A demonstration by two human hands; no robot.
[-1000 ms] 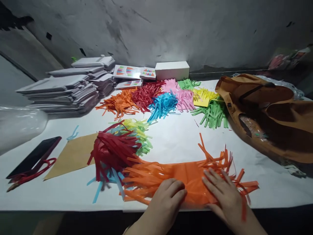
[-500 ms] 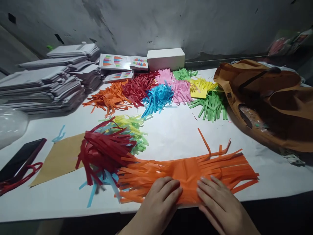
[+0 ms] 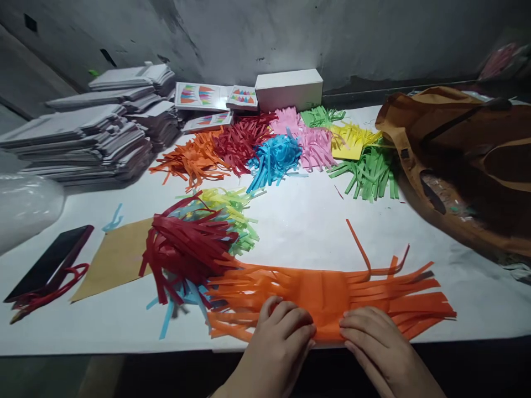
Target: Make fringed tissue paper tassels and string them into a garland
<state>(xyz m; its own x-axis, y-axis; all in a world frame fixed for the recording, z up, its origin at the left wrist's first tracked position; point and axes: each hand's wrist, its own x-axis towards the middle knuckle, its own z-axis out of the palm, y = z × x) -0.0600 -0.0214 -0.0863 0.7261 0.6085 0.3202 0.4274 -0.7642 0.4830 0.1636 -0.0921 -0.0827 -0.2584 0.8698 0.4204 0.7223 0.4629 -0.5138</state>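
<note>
A fringed sheet of orange tissue paper (image 3: 321, 290) lies spread along the table's front edge, its uncut band in the middle and cut strips fanning to both sides. My left hand (image 3: 282, 337) has its fingers curled over the near edge of that band, left of centre. Just to the right, my right hand (image 3: 373, 337) grips the same edge, fingers bent and thumb underneath. At the sheet's left end, a dark red fringe bundle (image 3: 186, 249) overlaps pale green and yellow fringe (image 3: 238, 215) and light blue strips (image 3: 167, 320).
Behind lie orange (image 3: 193, 160), blue (image 3: 276, 157) and green (image 3: 371, 171) fringe bundles, among others. Paper stacks (image 3: 78, 138) and a phone (image 3: 50, 260) are at left, beside brown paper (image 3: 114, 254). A white box (image 3: 288, 91) stands behind; a brown bag (image 3: 460, 166) fills the right.
Both hands' fingers have drawn back toward the sheet's near edge and curled more. The middle band of the orange paper shows flatter. The view has shifted slightly, moving everything rightward.
</note>
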